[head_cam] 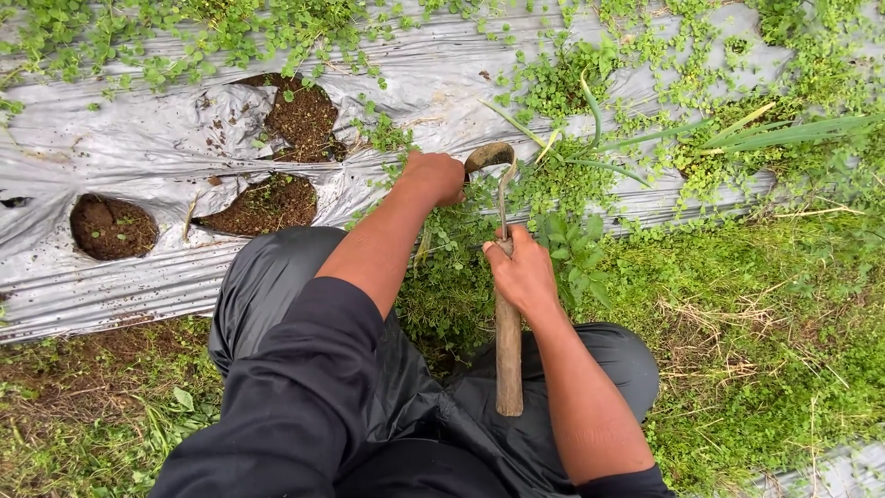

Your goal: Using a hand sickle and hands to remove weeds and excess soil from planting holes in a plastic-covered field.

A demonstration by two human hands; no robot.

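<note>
My right hand (522, 270) grips the wooden handle (508, 355) of a small hand hoe just below its metal shank. The curved, rusty blade (489, 157) rests among green weeds (562, 189) at the edge of a silver plastic mulch sheet (138, 148). My left hand (433, 177) reaches forward and is closed around a clump of weeds right beside the blade. Both forearms are bare below dark sleeves. My knees in dark trousers (277, 277) frame the spot.
Three round holes (112, 226) cut in the mulch sheet show bare brown soil at the left. Long-leaved green plants (737, 134) grow at the upper right. Grass and dry stalks (765, 341) cover the ground on the right.
</note>
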